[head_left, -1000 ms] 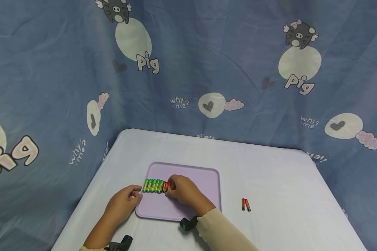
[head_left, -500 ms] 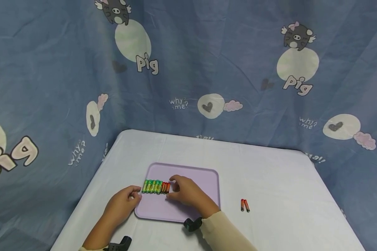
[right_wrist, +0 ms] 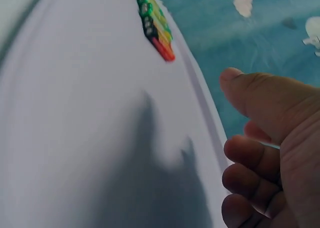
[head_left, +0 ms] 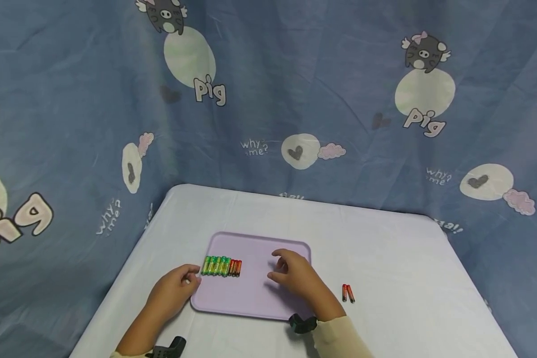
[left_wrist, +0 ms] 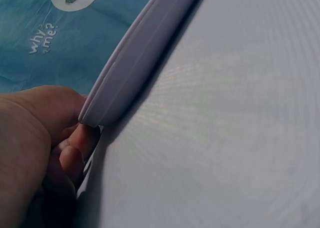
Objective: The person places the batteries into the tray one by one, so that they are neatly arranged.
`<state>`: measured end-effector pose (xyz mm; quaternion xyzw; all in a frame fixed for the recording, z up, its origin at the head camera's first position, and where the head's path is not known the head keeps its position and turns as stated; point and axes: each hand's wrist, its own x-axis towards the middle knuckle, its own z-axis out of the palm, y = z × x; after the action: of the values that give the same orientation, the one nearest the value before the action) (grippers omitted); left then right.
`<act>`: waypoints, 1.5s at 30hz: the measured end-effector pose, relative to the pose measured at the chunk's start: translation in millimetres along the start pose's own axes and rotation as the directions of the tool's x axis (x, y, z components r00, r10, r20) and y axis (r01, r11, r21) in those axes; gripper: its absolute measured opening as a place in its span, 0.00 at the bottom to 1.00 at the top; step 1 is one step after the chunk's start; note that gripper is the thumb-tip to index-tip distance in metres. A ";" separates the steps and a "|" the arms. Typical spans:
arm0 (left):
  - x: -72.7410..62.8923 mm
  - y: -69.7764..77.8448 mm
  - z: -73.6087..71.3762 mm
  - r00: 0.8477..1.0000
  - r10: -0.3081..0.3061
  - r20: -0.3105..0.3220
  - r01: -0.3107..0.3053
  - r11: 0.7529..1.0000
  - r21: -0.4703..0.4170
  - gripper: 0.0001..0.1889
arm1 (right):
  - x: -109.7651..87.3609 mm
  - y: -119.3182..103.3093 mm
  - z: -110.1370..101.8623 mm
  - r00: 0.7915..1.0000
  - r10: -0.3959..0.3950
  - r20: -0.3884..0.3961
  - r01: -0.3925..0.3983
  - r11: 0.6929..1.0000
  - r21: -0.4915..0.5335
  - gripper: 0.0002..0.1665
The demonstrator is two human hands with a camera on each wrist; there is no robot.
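A row of green-and-yellow batteries (head_left: 217,266) lies side by side at the left of a lilac tray (head_left: 250,303), with several of them touching. Smaller red-and-black batteries (head_left: 234,268) continue the row on its right end. My left hand (head_left: 172,291) holds the tray's left rim, thumb and fingers at its edge, as the left wrist view also shows. Over the right part of the tray hovers my right hand (head_left: 297,273), thumb and index finger apart with nothing between them. In the right wrist view, its other fingers (right_wrist: 242,178) are loosely bent.
Two more red-and-black batteries (head_left: 348,293) lie on the white-covered table (head_left: 394,258), right of the tray. A blue printed curtain (head_left: 340,99) hangs behind the table and along its left side. Each wrist wears a black camera mount (head_left: 302,323).
My right hand has let go of the last red battery at the row's right end and moved right, away from it. The left hand stays at the tray's rim.
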<state>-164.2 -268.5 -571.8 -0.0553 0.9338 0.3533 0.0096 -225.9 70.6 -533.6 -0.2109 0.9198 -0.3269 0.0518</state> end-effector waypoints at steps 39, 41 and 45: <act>1.4 1.6 -0.1 1.000 -0.010 0.016 0.010 1.000 -0.009 0.18 | -115.8 127.1 -78.3 0.918 0.376 -0.128 -0.383 0.924 -0.027 0.37; 1.3 1.5 1.0 1.000 -0.012 0.019 0.012 1.000 -0.012 0.18 | -117.4 128.7 -78.1 0.922 0.369 -0.117 -0.376 0.926 -0.036 0.37; 0.5 0.7 1.8 1.000 -0.021 0.013 0.021 1.000 -0.002 0.18 | -118.0 129.0 -79.3 0.935 0.342 -0.090 -0.348 0.936 -0.051 0.38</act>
<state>-164.9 -266.8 -572.7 -0.0630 0.9326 0.3547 0.0193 -183.2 256.2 -557.0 -0.0346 0.9542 -0.2900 0.0645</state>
